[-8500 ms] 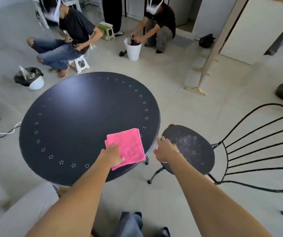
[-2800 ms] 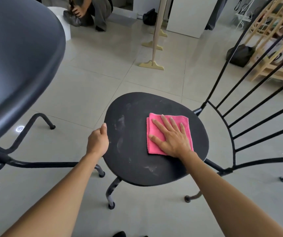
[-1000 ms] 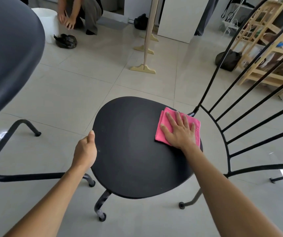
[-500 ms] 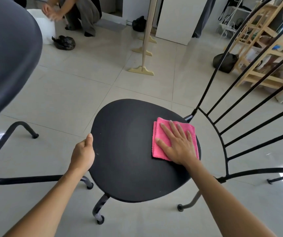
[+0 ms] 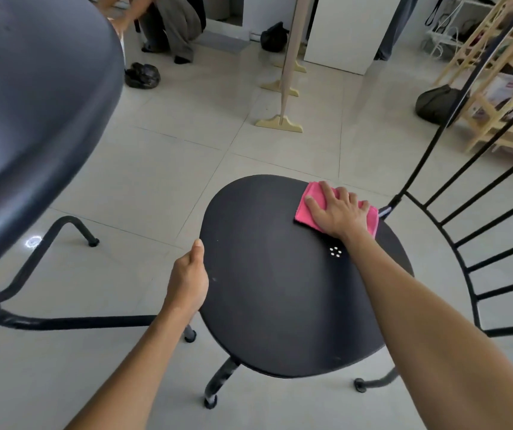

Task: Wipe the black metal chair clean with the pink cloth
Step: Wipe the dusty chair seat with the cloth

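The black metal chair stands in the middle of the view, its round seat dark with a small ring of holes near the centre. Its wire backrest fans out to the right. A folded pink cloth lies at the seat's far edge, close to the backrest joint. My right hand presses flat on the cloth with straight fingers and covers most of it. My left hand grips the seat's left rim, thumb on top.
A black round table looms at the left, its legs on the tiled floor. A wooden stand is behind the chair, wooden racks and a dark bag at right. A crouching person is at the back.
My right hand has slid the pink cloth away from me to the seat's far edge. My left hand keeps its grip on the rim. The view has shifted right.
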{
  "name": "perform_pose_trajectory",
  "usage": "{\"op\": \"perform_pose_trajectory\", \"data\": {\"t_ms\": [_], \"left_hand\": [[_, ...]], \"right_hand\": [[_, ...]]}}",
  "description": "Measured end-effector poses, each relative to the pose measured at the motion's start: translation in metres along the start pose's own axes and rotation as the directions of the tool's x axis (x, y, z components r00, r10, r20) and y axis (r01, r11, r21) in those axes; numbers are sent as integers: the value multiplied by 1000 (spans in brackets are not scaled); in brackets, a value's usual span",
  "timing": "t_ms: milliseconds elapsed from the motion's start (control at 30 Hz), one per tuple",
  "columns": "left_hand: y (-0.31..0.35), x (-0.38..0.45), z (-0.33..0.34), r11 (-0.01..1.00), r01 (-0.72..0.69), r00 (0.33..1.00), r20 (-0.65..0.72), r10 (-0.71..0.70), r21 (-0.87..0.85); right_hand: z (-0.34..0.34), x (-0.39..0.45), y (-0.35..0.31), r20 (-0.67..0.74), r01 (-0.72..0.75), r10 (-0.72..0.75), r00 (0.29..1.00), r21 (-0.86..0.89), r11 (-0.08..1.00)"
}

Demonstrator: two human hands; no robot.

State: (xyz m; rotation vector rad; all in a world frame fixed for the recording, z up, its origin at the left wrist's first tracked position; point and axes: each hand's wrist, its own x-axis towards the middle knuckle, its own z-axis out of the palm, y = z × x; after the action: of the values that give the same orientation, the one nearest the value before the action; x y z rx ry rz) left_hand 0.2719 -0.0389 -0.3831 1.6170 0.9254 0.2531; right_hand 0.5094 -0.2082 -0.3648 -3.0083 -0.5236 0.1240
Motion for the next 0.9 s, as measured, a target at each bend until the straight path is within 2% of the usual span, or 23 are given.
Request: {"op": "perform_pose_trajectory", "data": {"t_ms": [467, 700, 900], "left_hand": [[-1, 3, 0, 996, 32, 999, 9, -31, -85], [0, 2, -2, 983, 127, 992, 24, -125, -135], [8, -2, -4, 937, 200, 979, 86, -183, -286]], "right_hand": [[7, 21, -79, 0, 258, -258, 966, 14, 966], [18, -11, -134, 42, 500, -500, 865, 14, 866], [23, -52, -148, 51, 571, -572, 819, 40, 820]]}}
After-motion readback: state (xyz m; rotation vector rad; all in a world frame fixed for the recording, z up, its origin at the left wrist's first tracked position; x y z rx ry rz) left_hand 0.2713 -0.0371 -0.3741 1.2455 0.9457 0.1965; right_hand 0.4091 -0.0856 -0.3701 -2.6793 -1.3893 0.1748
